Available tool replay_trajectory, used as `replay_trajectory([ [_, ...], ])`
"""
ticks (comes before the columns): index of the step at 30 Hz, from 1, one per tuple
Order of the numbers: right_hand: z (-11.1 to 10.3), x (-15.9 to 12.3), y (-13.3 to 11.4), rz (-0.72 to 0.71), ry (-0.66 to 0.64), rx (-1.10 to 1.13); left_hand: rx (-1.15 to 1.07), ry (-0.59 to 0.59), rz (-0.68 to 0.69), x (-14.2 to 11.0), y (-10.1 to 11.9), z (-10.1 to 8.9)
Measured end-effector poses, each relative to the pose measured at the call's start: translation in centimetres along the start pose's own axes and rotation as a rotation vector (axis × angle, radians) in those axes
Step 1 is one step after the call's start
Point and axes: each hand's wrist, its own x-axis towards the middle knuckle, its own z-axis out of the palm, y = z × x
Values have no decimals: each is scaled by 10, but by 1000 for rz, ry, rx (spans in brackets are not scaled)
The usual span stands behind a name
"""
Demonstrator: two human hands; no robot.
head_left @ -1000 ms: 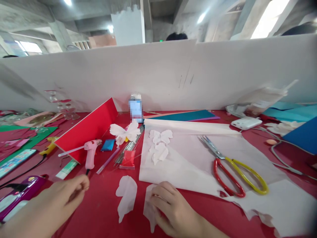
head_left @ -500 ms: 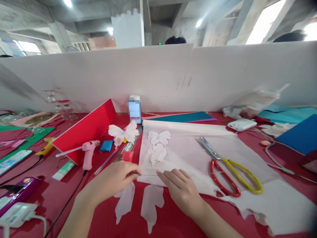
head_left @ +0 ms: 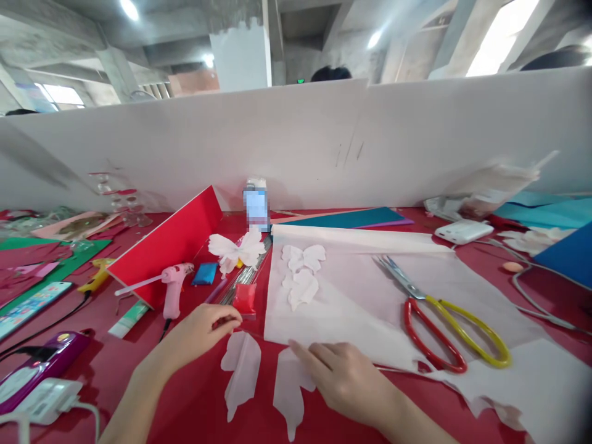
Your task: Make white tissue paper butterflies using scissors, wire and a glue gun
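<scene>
My left hand (head_left: 210,330) is beside a small red packet (head_left: 245,297), its fingers curled together; whatever they hold is hidden. My right hand (head_left: 345,379) reaches over a white butterfly-wing cutout (head_left: 287,398), index finger stretched along its top and the other fingers bent under. A thin pale line emerges right of this hand along the paper's edge; I cannot tell whether it is held. Another wing cutout (head_left: 243,370) lies just below my left hand. Beyond them, two small butterfly cutouts (head_left: 303,258) rest on a large white sheet (head_left: 351,308).
Large scissors (head_left: 425,299) with red and yellow handles lie on the sheet. Left stand a pink glue gun (head_left: 173,290), a red board (head_left: 171,246), a blue packet (head_left: 206,273), a white butterfly (head_left: 238,250) and thin wires (head_left: 247,274). A phone (head_left: 256,206) leans against the partition (head_left: 296,142).
My left hand has drawn back leftward from the sheet, uncovering the red packet and more of the left wing. My right hand has come nearer and now partly covers the right wing.
</scene>
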Motion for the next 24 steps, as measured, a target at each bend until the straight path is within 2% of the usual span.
replay_trajectory([
  [5, -1, 3, -21, -28, -94, -36, -90, 100, 4, 7, -7, 7],
  [12, -8, 6, -38, -40, -138, -24, -86, 26, -36, 0, -17, 12],
  [18, -7, 7, -21, 20, 18, 12, -83, -41, -25, 1, -17, 17],
  [20, -9, 8, -16, 41, 49, 23, -108, 40, -9, 1, -16, 17],
  [21, -9, 8, -15, 53, 60, 42, -118, 121, -1, 1, -16, 16],
  [24, -10, 7, -15, 103, 75, 109, -115, 480, -22, 2, -19, 13],
])
